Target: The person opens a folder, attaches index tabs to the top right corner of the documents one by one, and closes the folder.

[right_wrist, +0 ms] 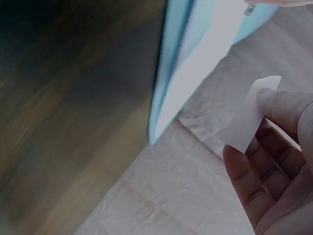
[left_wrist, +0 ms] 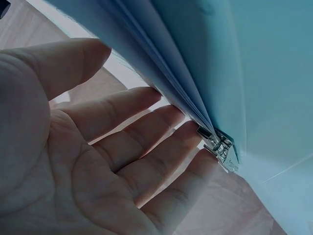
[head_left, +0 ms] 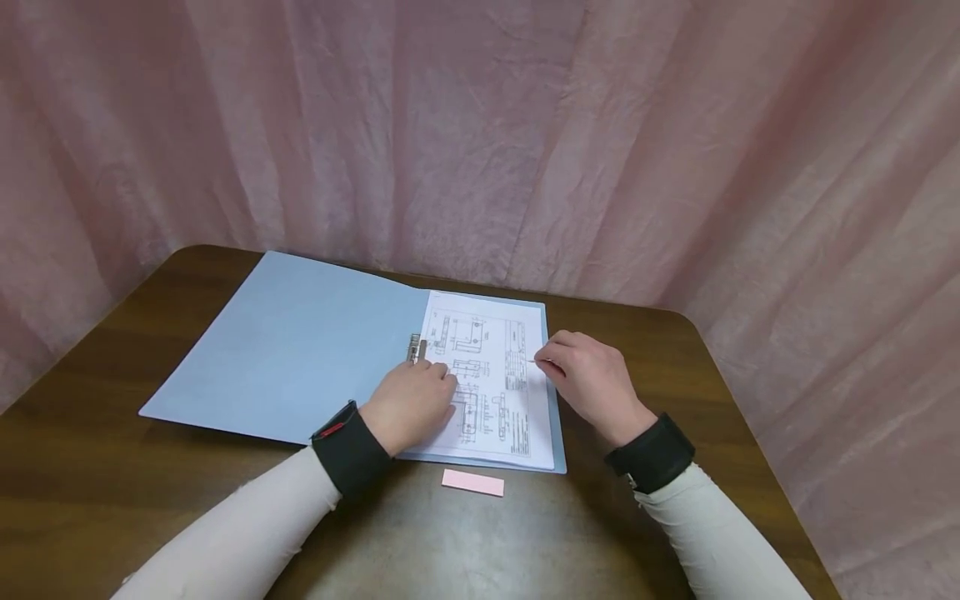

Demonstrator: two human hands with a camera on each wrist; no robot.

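A light blue folder (head_left: 300, 342) lies spread on the table, with a stack of sheets (head_left: 491, 333) on its right half, the top one printed with technical drawings. My left hand (head_left: 412, 404) rests on the left part of the sheets, beside the folder's metal clip (left_wrist: 222, 149). Its fingers are nearly straight in the left wrist view, fingertips at the paper. Over the right edge of the sheets, my right hand (head_left: 592, 383) pinches a small pale sticky note (right_wrist: 249, 115) between thumb and fingers. From the head view, only a thin edge of the note shows.
A narrow pink sticky note pad (head_left: 472, 482) lies just in front of the folder's near edge. The brown wooden table (head_left: 645, 333) reaches back to a pink curtain (head_left: 480, 150). The folder's left cover (head_left: 217, 400) spreads toward the table's left side.
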